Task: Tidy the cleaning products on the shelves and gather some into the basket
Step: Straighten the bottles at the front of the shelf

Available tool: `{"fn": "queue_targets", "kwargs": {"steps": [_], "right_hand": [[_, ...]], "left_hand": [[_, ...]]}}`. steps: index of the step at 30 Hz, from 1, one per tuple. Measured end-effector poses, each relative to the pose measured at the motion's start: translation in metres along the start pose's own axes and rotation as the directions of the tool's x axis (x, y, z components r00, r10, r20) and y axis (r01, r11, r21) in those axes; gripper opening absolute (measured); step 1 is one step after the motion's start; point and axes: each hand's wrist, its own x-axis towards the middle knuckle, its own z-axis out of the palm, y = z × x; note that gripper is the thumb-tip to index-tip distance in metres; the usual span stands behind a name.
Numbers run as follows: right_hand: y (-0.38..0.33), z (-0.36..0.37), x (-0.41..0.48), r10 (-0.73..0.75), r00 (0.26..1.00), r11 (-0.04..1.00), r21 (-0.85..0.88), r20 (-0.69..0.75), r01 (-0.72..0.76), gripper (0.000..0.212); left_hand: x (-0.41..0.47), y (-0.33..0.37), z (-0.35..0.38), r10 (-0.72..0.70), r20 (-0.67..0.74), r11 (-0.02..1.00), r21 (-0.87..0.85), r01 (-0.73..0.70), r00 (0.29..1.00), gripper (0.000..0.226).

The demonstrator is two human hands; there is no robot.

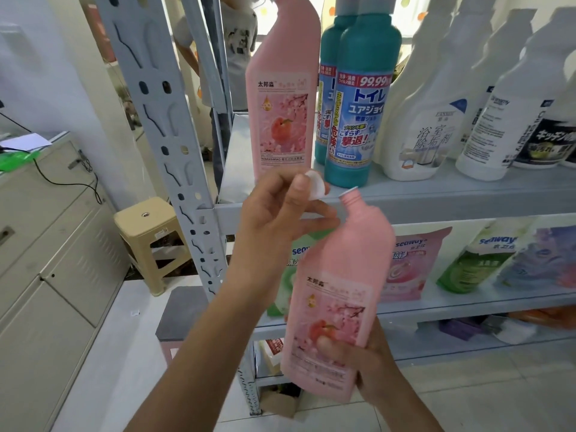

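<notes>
Pink bottle (336,275), cap off, held in the air before the shelving, level with the lower shelf. Long axis near upright, leaning slightly right at the top. Open threaded neck uppermost, just under the edge of the upper shelf (452,198); label toward the camera. Gripped low on the body by the right hand (371,360): thumb pressed on the front label, other fingers curled round the back, forearm coming in from the bottom right. Just left of the neck, left hand (274,213) held up, back of the hand toward the camera, pinching the white cap (314,186) between thumb and fingertips, other fingers reaching rightward beneath it. Cap close to the bottle's mouth but apart from it. Upright in a row on the upper shelf behind: second pink bottle (280,104), two teal bottles (361,113), white bottles (427,126). On the shelf below, refill pouches (408,269). Left of the shelving, beige stool (149,241) on the floor.
</notes>
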Motion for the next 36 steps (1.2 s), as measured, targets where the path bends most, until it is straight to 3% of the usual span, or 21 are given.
{"fn": "queue_targets", "kwargs": {"steps": [2,14,26,29,32,36], "right_hand": [[0.002,-0.006,0.002,0.024,0.999,0.998,0.049,0.032,-0.025,0.051],[-0.021,-0.015,0.007,0.074,0.989,0.993,-0.105,0.126,-0.061,0.042],[-0.033,-0.022,0.009,0.103,0.981,0.988,-0.129,0.166,-0.082,0.038],[-0.035,-0.024,0.009,0.097,0.983,0.988,-0.133,0.155,-0.077,0.039],[-0.035,-0.023,0.009,0.097,0.979,0.983,-0.17,0.181,-0.066,0.04],[-0.035,-0.023,0.008,0.085,0.979,0.989,-0.137,0.186,-0.06,0.038]], "left_hand": [[0.003,-0.004,-0.005,0.001,0.035,0.998,0.066,-0.003,0.999,0.023],[0.013,0.006,-0.012,0.073,0.139,0.984,0.152,-0.094,0.988,0.038],[0.023,0.009,-0.028,0.206,0.371,0.885,0.324,-0.334,0.906,0.046],[0.02,0.007,-0.025,0.224,0.336,0.892,0.307,-0.331,0.915,0.039],[0.015,0.005,-0.016,0.262,0.205,0.92,0.242,-0.308,0.943,0.027],[0.011,0.006,-0.011,0.251,0.186,0.95,0.141,-0.279,0.95,0.037]]}}
